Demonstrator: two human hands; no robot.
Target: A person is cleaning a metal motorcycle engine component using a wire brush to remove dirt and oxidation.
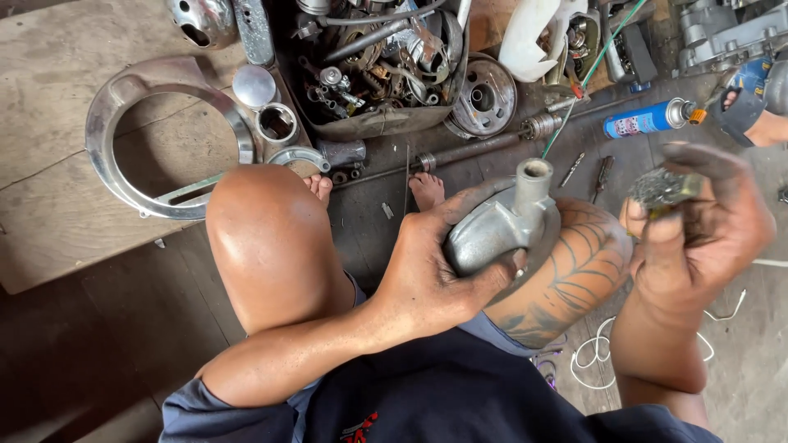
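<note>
Worn, grimy wooden floor [98, 328] fills the frame; a pale board [49, 164] lies at upper left carrying a chromed ring-shaped cover [111, 123]. Upper centre: dark tray [369, 123] heaped with small metal parts. Upper right: blue spray can [644, 120] lying on its side, a screwdriver [602, 174] just below it.

Cast metal housing [501, 226], centre frame: dull grey, rounded body, short open tube pointing up, resting on the person's tattooed knee. Left hand [431, 275] closed around its lower side, thumb along the edge. Right hand [706, 226], right of frame, fingers pinched on a small wad of steel wool [661, 189], held apart from the housing.
</note>
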